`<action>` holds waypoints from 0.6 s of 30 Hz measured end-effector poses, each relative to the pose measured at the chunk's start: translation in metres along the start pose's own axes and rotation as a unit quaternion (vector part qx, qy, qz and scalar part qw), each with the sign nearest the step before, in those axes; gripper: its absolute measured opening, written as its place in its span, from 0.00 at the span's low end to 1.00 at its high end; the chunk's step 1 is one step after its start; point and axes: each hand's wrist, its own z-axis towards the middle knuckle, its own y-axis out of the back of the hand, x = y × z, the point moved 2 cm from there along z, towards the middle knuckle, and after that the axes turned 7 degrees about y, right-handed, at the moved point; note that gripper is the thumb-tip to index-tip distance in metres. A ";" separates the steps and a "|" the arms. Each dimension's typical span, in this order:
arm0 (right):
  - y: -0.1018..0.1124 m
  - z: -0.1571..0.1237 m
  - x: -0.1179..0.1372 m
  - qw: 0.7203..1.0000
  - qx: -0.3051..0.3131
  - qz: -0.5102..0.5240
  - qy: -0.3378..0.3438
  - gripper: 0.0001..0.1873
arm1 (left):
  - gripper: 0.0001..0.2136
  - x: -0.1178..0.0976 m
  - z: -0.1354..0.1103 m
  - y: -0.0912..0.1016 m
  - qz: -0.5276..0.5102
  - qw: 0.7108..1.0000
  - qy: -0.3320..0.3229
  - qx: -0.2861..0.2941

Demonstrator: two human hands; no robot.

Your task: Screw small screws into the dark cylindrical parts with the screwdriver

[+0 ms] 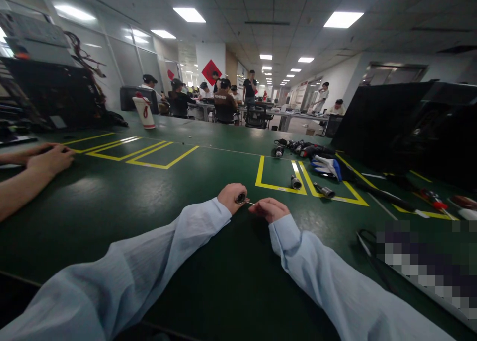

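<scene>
Over the green table [238, 281], my left hand [230, 195] is closed around a round metal connector [241, 198], its hollow end facing me. My right hand [270, 209] is closed in a pinch on a thin metal rod [251, 203]. The rod points left toward the connector; I cannot tell whether it touches it. Most of the rod is hidden by my fingers. Beyond my right hand, one metal connector [296, 182] stands on the yellow tape and another [325, 190] lies on its side within a taped outline.
A co-worker's hands [52, 157] rest at the far left. A blue-and-white glove [326, 167] lies beside a pile of cabled connectors [298, 147]. A white cup [143, 111] stands at the back left. Dark monitors [406, 127] and a red-handled tool [434, 200] are at the right.
</scene>
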 end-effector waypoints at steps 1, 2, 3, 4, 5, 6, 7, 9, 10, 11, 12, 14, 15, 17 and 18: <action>0.001 0.001 0.000 0.999 0.011 0.037 -0.025 0.04 | 0.08 -0.001 0.000 0.000 -0.019 1.000 0.000 0.000; 0.003 0.002 -0.001 0.997 0.020 0.061 -0.042 0.04 | 0.09 -0.001 -0.001 0.001 -0.042 0.999 0.002 -0.002; 0.003 0.003 -0.001 0.996 0.026 0.074 -0.051 0.05 | 0.09 -0.002 -0.001 0.001 -0.066 0.998 0.007 -0.003; 0.004 0.004 -0.001 0.995 0.031 0.079 -0.054 0.05 | 0.10 -0.002 -0.001 0.002 -0.088 0.996 0.013 -0.004; 0.004 0.004 -0.001 0.995 0.032 0.081 -0.055 0.05 | 0.11 -0.003 -0.001 0.002 -0.109 0.994 0.019 -0.003; 0.003 0.004 -0.001 0.995 0.032 0.081 -0.054 0.05 | 0.11 -0.004 -0.001 0.002 -0.125 0.992 0.025 -0.001; 0.003 0.003 -0.001 0.995 0.031 0.082 -0.053 0.05 | 0.11 -0.004 -0.001 0.002 -0.137 0.990 0.031 0.001; 0.001 0.002 -0.002 0.996 0.026 0.073 -0.037 0.05 | 0.11 -0.004 -0.001 0.002 -0.145 0.988 0.044 0.005; 0.001 0.001 -0.001 0.998 0.022 0.060 -0.019 0.05 | 0.11 -0.004 -0.001 0.002 -0.142 0.988 0.052 0.004; 0.000 0.000 -0.001 0.999 0.018 0.041 0.002 0.05 | 0.11 -0.003 0.000 0.002 -0.134 0.989 0.059 0.002; 0.000 -0.001 0.000 0.999 0.013 0.016 0.027 0.05 | 0.11 -0.002 0.000 0.002 -0.123 0.990 0.064 -0.001; -0.001 -0.002 0.002 0.997 0.001 -0.043 0.070 0.05 | 0.10 -0.001 0.000 0.002 -0.092 0.993 0.067 -0.009; -0.001 -0.003 0.003 0.994 -0.006 -0.069 0.082 0.05 | 0.09 0.000 0.000 0.001 -0.074 0.995 0.063 -0.011; -0.002 -0.004 0.003 0.990 -0.014 -0.106 0.091 0.06 | 0.08 0.000 0.000 0.001 -0.038 0.998 0.050 -0.010; -0.002 -0.004 0.003 0.989 -0.014 -0.115 0.089 0.06 | 0.08 0.000 -0.001 0.000 -0.021 0.999 0.042 -0.009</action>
